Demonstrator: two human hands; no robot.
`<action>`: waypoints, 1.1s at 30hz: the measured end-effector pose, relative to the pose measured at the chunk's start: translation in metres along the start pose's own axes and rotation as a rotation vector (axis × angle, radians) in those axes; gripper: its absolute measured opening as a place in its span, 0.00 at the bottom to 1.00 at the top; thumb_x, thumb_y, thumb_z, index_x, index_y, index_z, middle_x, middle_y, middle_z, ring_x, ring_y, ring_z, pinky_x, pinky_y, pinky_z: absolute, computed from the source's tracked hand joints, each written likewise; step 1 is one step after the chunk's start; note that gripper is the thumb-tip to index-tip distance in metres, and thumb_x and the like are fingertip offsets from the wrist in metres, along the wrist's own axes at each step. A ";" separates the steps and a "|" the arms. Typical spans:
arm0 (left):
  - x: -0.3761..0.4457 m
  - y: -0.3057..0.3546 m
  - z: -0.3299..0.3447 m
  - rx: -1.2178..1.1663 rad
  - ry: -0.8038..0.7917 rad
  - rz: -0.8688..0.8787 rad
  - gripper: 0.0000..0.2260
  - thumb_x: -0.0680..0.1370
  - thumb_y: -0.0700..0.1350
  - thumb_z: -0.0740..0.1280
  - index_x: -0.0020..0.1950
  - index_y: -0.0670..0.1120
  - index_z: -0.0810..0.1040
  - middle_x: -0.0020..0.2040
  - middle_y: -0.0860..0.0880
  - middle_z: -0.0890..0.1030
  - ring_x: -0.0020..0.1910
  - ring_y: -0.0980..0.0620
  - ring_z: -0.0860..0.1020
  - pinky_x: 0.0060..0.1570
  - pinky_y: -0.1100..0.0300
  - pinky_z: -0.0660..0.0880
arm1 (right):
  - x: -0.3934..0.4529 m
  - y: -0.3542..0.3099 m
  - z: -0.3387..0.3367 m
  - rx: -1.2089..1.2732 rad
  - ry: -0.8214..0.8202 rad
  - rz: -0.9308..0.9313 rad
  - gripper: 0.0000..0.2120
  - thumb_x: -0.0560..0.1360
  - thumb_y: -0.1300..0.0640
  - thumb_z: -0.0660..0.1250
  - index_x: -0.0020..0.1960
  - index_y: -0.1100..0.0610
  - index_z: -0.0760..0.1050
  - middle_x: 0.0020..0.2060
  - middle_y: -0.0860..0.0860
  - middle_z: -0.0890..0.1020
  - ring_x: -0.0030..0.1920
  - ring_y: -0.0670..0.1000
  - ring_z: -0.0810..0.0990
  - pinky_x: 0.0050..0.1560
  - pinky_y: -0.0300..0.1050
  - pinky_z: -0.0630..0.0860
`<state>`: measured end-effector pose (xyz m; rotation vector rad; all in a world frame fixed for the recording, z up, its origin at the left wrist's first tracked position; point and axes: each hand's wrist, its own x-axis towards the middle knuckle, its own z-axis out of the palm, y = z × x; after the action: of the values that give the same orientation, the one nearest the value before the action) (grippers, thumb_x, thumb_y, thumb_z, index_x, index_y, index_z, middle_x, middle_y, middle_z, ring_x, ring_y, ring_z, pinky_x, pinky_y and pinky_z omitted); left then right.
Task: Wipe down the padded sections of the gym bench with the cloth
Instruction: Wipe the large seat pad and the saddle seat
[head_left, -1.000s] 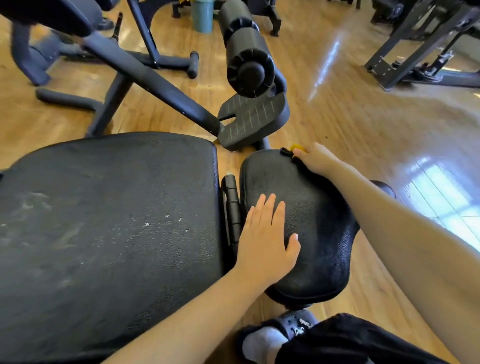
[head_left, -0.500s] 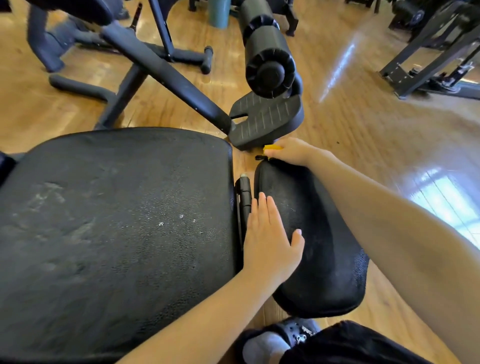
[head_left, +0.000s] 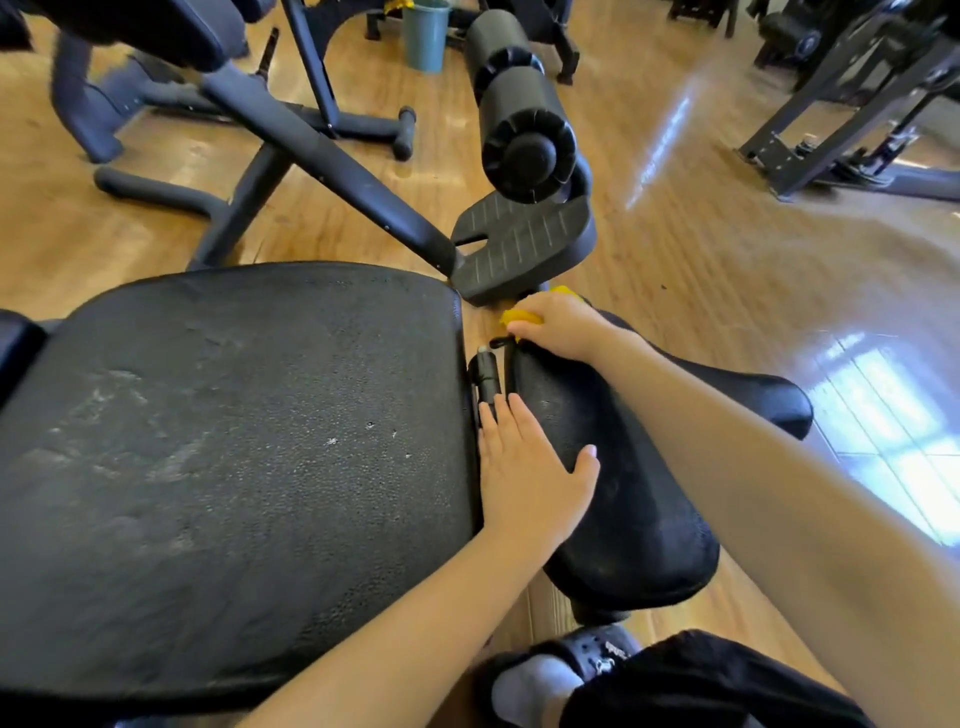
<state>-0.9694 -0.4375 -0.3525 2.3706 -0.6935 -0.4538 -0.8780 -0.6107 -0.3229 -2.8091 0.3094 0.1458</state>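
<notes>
The wide black back pad (head_left: 234, 467) fills the left of the view, its skin scuffed and flecked pale. Just right of it, across a narrow gap, sits the smaller seat pad (head_left: 634, 499). The left hand (head_left: 530, 467) lies flat and open on the seat pad's near left edge, holding nothing. The right hand (head_left: 558, 322) is curled over the yellow cloth (head_left: 519, 317), pressing it at the seat pad's far tip.

Black pebble-textured large bench pad (head_left: 234, 441) showing pale scuff marks, black small pad (head_left: 623, 493), yellow cloth (head_left: 519, 316), black ribbed foot plate (head_left: 524, 241), teal bucket (head_left: 426, 34), glossy honey-brown wood floor (head_left: 701, 270), white sock (head_left: 535, 686)
</notes>
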 end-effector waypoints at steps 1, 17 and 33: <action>0.002 0.001 0.001 -0.004 -0.003 -0.008 0.41 0.77 0.62 0.56 0.75 0.38 0.39 0.77 0.41 0.41 0.75 0.46 0.38 0.72 0.54 0.39 | -0.005 -0.001 0.002 0.022 0.004 -0.016 0.15 0.76 0.48 0.61 0.54 0.56 0.79 0.51 0.53 0.81 0.54 0.53 0.77 0.61 0.51 0.72; 0.002 -0.003 -0.008 -0.051 -0.050 -0.019 0.45 0.75 0.62 0.61 0.75 0.36 0.39 0.77 0.40 0.44 0.76 0.44 0.41 0.73 0.54 0.43 | -0.085 -0.014 0.024 0.147 0.038 -0.020 0.20 0.77 0.55 0.63 0.68 0.53 0.68 0.72 0.49 0.64 0.74 0.48 0.56 0.75 0.47 0.48; -0.087 -0.081 -0.122 0.465 -0.058 0.219 0.35 0.79 0.61 0.52 0.76 0.40 0.42 0.77 0.44 0.43 0.76 0.46 0.41 0.73 0.55 0.43 | -0.156 -0.024 0.033 0.126 0.223 0.126 0.21 0.76 0.55 0.63 0.69 0.53 0.67 0.71 0.49 0.66 0.74 0.51 0.60 0.74 0.55 0.53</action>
<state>-0.9521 -0.2764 -0.3013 2.6701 -1.1785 -0.2889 -1.0264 -0.5474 -0.3267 -2.6824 0.5276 -0.1552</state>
